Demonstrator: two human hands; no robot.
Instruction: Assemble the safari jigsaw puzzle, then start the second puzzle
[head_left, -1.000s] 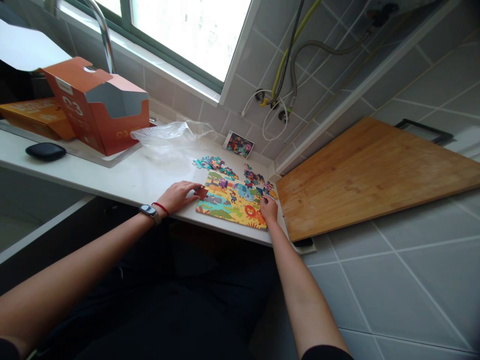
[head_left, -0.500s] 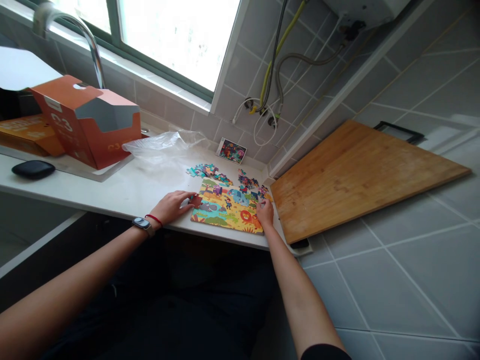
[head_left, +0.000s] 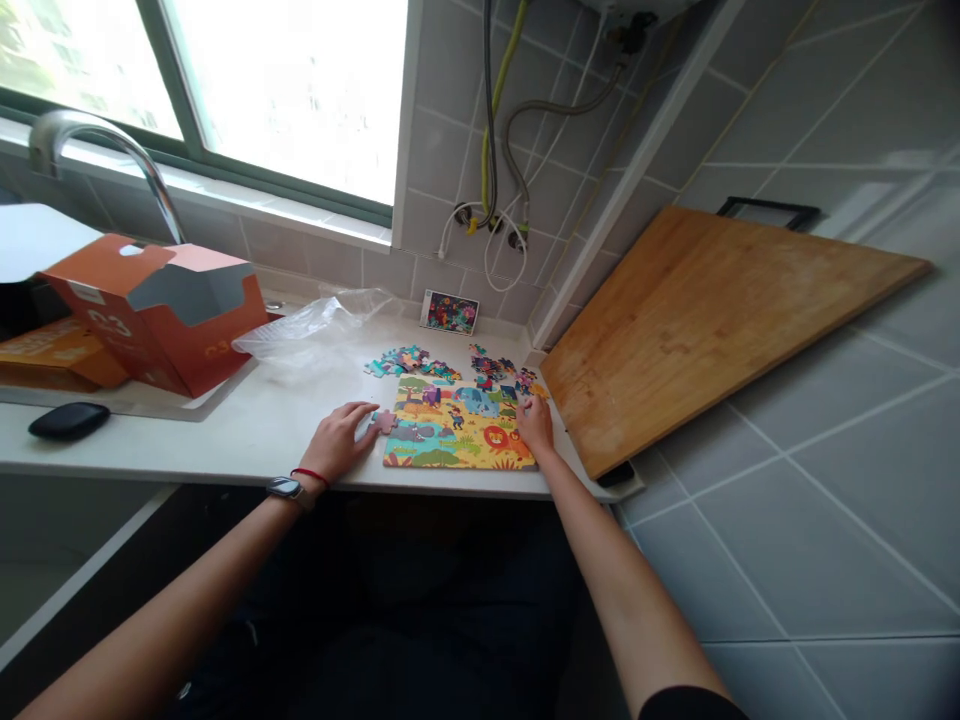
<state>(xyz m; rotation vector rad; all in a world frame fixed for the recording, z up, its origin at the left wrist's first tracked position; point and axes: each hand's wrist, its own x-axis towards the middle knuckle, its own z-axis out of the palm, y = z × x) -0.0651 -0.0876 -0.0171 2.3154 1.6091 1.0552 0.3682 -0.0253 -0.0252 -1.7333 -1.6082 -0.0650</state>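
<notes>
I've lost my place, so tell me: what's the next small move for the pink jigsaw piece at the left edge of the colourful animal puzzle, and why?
Probably slide the pink jigsaw piece with your left hand into the left edge of the colourful animal jigsaw, since it lies right against that edge, outside the picture. The small picture card by the wall could help you check its spot.

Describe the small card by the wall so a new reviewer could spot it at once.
Find the white counter beneath the bright window. Behind the jigsaw puzzle, a small picture card stands against the tiled wall. It is one whole colourful rectangle, unlike the scattered loose pieces in front of it.
</notes>
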